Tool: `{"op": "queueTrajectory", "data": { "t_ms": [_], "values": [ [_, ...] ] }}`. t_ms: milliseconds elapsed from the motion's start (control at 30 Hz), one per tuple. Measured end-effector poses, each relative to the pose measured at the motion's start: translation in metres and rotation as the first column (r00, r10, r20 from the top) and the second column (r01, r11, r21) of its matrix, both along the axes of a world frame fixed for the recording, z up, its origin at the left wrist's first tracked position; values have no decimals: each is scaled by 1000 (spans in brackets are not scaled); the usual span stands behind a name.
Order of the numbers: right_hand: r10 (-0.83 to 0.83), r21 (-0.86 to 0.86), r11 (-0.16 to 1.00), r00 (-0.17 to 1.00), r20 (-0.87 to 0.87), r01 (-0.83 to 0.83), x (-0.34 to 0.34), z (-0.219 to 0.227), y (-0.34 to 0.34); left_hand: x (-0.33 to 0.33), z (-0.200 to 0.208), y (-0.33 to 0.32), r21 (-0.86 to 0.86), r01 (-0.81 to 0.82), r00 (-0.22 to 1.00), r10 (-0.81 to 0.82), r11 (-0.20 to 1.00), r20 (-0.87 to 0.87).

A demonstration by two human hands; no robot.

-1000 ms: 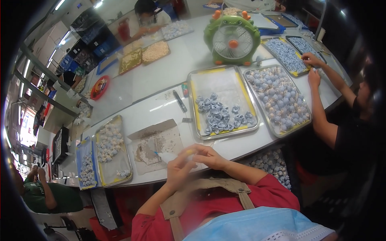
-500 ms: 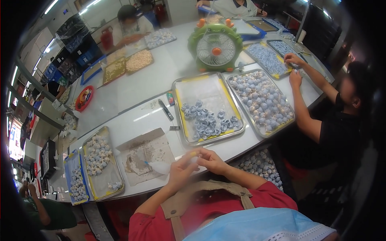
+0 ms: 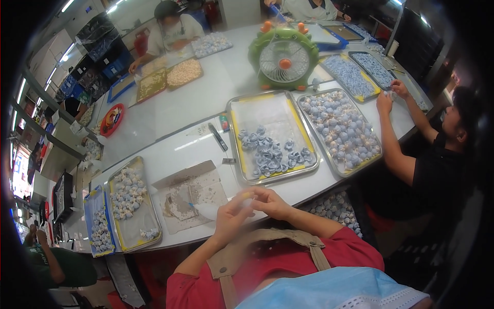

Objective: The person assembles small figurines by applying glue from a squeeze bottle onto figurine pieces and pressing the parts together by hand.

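Left hand: the left hand (image 3: 231, 219) is curled closed; a squeeze bottle (image 3: 207, 211) projects from its grip toward the left.
Right hand: the right hand (image 3: 272, 205) has bent fingers, thumb and fingertips nearly together, pinching a small pale piece (image 3: 249, 203) against the left fingertips; the piece is mostly hidden.
Squeeze bottle: translucent white body, slim blue tip, lying above the cardboard.
Cardboard tray: the cardboard tray (image 3: 210, 191) is just beyond the bottle, on the worktop (image 3: 180, 141); grey-brown, matte, blotched, with a raised far flap.
Centre tray: the centre tray (image 3: 230, 123) is shiny metal with rounded corners, lined with white sheet over yellow; blue-grey curled, cup-shaped pieces (image 3: 270, 157) are heaped in its near half.
Right tray: the right tray (image 3: 363, 166), also metal, stands beside the centre tray; it is packed with round blue-and-cream pieces (image 3: 342, 126).
Left tray: the left tray (image 3: 133, 226) is metal, lined; blue-and-cream clusters (image 3: 128, 193) fill its far part, with a few in the near corner.
Blue tray: the blue tray (image 3: 92, 198) is next to the left tray and holds similar small pieces.
Below worktop edge: more rounded pale pieces (image 3: 337, 211), container partly hidden.
Red basket: the round red basket (image 3: 122, 114) lies toward the far left; its mixed contents are indistinct.
Fan: the green fan (image 3: 284, 61) has a round grille and orange hub, beyond the centre tray.
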State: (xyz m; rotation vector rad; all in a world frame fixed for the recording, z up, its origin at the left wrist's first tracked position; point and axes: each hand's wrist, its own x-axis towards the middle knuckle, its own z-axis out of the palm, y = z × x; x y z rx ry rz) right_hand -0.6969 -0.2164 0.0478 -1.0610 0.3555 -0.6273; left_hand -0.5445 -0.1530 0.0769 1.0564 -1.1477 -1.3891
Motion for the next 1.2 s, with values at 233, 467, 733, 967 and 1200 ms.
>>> {"op": "queueTrajectory", "data": {
  "t_ms": [233,467,733,967,1200],
  "values": [
    [41,-33,999,999,-14,-41,14,7,-3,15,-2,2,-29,-9,999,8,1000,-41],
    [8,59,998,1000,-4,-7,30,10,11,33,-1,9,-29,24,999,-25,999,-30],
    [24,-35,999,988,-151,-29,72,9,34,77,-6,41,-7,12,1000,-12,1000,-28],
    [-184,-410,912,921,-343,29,108,75,-7,122,-1,60,-45,-87,994,83,995,-77],
    [-482,-416,830,854,-195,373,170,152,-92,139,-1,91,-57,-102,989,95,993,-116]
  ]
}}
